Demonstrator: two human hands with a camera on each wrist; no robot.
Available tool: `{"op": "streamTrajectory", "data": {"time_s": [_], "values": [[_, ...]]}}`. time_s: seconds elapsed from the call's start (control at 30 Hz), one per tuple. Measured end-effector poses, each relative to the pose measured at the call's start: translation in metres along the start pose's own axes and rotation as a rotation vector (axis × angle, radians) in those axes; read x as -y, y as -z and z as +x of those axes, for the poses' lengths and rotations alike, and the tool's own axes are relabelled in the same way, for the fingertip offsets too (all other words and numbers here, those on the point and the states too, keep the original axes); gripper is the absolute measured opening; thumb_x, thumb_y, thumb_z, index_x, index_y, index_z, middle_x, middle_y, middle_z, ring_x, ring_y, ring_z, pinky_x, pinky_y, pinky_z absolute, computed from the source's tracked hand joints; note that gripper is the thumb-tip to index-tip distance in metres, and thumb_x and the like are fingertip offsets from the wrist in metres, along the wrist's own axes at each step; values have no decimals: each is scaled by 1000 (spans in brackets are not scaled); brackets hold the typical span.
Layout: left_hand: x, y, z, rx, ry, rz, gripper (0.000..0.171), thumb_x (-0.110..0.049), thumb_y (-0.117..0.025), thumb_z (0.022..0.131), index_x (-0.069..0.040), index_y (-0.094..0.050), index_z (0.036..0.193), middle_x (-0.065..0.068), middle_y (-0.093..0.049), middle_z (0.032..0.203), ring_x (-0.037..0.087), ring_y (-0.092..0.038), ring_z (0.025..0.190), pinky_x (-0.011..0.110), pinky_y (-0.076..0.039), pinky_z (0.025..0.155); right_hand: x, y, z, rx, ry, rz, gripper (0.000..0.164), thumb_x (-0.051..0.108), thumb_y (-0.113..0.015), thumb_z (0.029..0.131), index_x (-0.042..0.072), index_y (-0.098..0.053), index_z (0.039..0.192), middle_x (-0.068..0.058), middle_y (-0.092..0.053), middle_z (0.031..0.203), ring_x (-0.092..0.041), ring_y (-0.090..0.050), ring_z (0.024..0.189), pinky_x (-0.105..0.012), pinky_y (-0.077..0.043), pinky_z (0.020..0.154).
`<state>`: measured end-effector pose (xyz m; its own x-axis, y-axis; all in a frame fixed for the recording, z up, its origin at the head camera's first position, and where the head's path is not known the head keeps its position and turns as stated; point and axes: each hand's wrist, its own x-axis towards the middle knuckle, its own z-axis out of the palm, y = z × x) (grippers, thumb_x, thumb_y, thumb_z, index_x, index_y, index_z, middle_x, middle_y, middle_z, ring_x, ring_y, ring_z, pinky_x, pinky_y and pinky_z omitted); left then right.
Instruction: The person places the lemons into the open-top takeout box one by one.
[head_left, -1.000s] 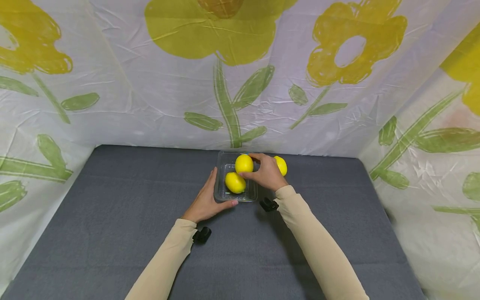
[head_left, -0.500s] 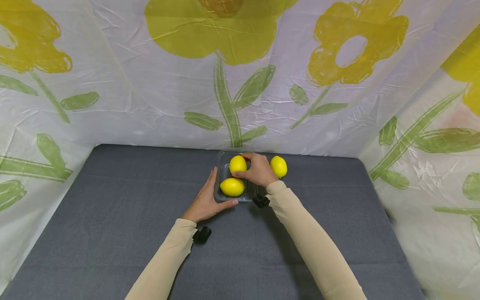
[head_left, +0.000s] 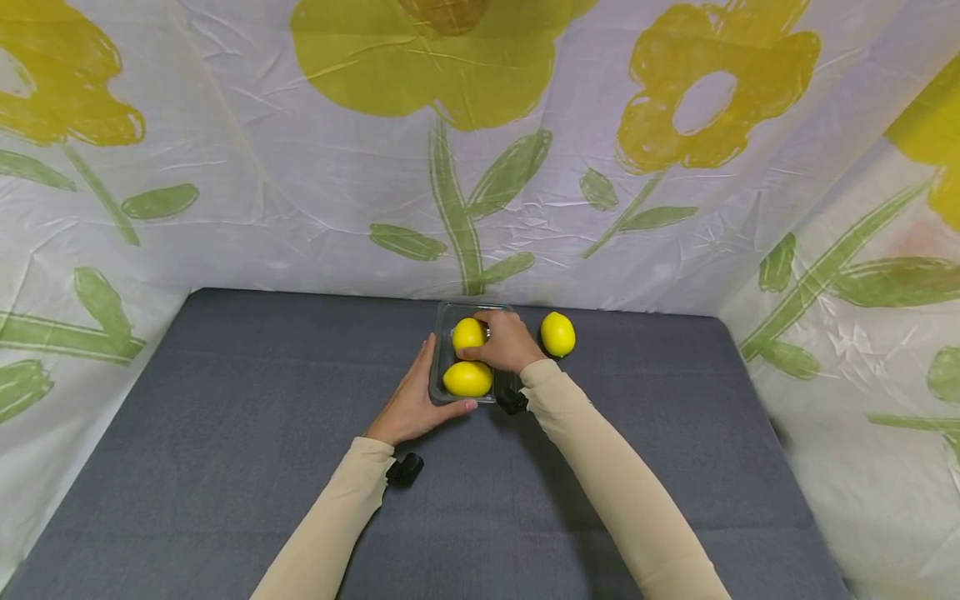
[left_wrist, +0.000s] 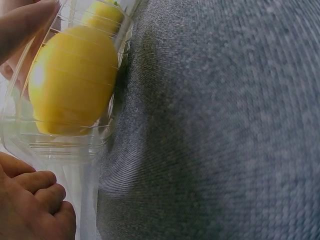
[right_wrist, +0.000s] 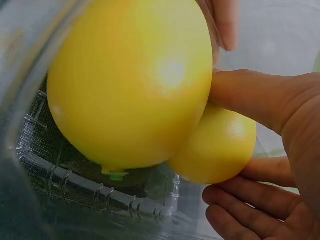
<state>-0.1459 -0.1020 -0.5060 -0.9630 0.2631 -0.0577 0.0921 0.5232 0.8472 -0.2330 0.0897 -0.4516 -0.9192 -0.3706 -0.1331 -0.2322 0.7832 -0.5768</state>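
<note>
A clear plastic container (head_left: 448, 312) stands at the table's far edge. One yellow lemon (head_left: 468, 379) lies sideways in its front part; in the right wrist view this lemon (right_wrist: 130, 85) fills much of the picture, green tip showing. Behind it, my right hand (head_left: 506, 342) holds a second lemon (head_left: 467, 335) between thumb and fingers, inside the container. Part of that held lemon (right_wrist: 220, 145) is hidden by the nearer one. My left hand (head_left: 411, 408) rests against the container, fingers extended along its left side and thumb at its front edge.
A third lemon (head_left: 557, 334) lies on the dark grey cloth-covered table (head_left: 660, 433), just right of the container. A flower-printed white curtain (head_left: 300, 250) hangs directly behind the table and along both sides.
My right hand has moved left and slightly nearer, lowering its lemon into the container. The front lemon has shifted towards the front and turned sideways. My left hand stays in place.
</note>
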Motion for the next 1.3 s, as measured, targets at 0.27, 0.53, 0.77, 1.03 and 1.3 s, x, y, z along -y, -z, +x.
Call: {"op": "streamTrajectory", "data": {"time_s": [0.27,0.53,0.77,1.03,1.3], "values": [[0,0,0,8,8,-11,128,-58,-82,80,-14,4,164,14,2,170,38,-9,154,64,-23,116,1,-2,3,37,-21,7,77,36,-83,87,-1,-51,147,-17,-59,140,-36,-52,128,-45,-51,100],[1,0,1,4,-5,-10,127,-56,-82,81,-13,4,164,14,2,170,37,-9,154,63,-22,117,1,-1,4,33,-26,4,76,37,-82,88,1,-51,147,-16,-60,140,-37,-50,129,-46,-49,101],[0,0,1,6,3,0,128,-56,-82,80,-12,4,164,15,1,170,37,-9,154,64,-22,117,1,6,-1,-12,-2,20,71,36,-80,89,0,-54,145,-15,-60,140,-37,-50,131,-45,-47,104],[0,-1,1,2,0,8,129,-57,-82,80,-12,4,164,15,1,169,38,-9,153,65,-23,116,-8,25,-15,-64,-20,85,70,35,-79,91,2,-53,147,-14,-54,148,-40,-41,138,-51,-42,108],[1,-3,2,-11,-18,13,130,-59,-83,78,-10,2,164,17,0,169,38,-9,154,64,-22,116,-34,43,-29,-168,-14,115,74,31,-81,89,-3,-51,146,-19,-55,145,-38,-50,134,-52,-44,107]]}}
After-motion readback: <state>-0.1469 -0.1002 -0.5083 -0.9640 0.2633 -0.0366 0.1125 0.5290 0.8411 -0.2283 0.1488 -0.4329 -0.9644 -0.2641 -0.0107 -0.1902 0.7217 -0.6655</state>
